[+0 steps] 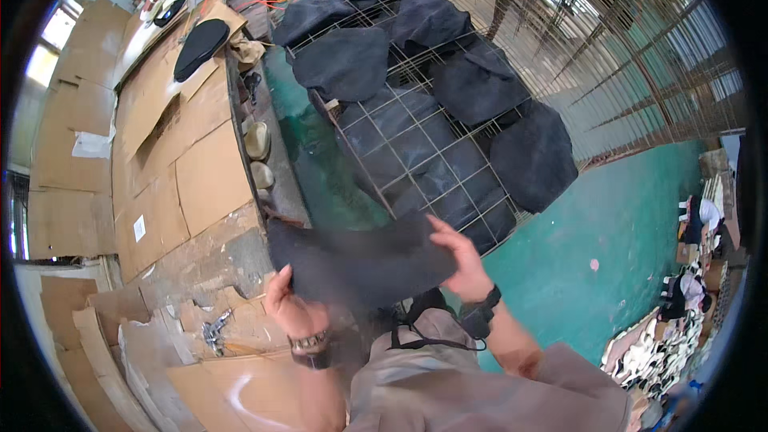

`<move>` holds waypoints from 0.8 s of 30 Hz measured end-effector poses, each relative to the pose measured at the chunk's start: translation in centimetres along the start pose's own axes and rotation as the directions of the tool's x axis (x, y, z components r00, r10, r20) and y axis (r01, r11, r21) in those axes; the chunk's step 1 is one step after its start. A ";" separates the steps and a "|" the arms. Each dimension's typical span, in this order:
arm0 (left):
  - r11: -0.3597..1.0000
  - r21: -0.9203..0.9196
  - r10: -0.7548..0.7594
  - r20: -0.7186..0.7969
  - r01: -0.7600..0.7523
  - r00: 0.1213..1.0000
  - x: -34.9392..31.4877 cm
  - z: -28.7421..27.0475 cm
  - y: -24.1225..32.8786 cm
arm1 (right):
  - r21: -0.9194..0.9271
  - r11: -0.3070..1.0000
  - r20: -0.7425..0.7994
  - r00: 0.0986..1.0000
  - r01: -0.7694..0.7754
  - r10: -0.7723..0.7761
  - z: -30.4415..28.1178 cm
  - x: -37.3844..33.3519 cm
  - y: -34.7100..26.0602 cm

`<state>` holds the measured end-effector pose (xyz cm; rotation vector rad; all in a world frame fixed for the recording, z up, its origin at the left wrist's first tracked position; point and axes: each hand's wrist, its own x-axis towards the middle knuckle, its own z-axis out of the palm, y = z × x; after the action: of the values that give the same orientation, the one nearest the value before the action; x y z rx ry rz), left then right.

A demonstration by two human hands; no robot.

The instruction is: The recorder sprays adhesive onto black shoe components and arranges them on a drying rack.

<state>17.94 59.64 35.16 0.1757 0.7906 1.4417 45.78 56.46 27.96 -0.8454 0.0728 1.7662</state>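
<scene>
Between my hands a dark, flat, flexible piece of sheet material (360,268) is stretched sideways, its top edge sagging in the middle; I cannot tell whether it is cloth or leather. My left hand (296,308) pinches its left end with the thumb and fingers. At the other end, my right hand (462,260) grips the edge, fingers on top. Beyond the held piece, several similar dark pieces, such as one round-edged piece (342,64), lie spread on a wire mesh rack (416,124). More dark pieces show beneath the mesh.
To the left runs a table covered with cardboard (212,196), bearing a stack of black pieces (200,46). A metal spray gun (214,332) lies on nearer cardboard. Upright wire mesh (632,56) stands behind the rack. A scrap pile (672,336) covers the green floor's (592,224) right side.
</scene>
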 end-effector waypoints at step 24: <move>0.876 0.235 -0.377 -0.209 0.421 0.902 36.3 -3.2 -16.3 | -0.550 0.820 -0.335 0.857 0.158 -0.390 -7.9 22.4 -11.8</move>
<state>26.75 89.39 10.04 0.1006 1.0891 0.9551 57.11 75.57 13.47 -1.5504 -0.2287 1.2915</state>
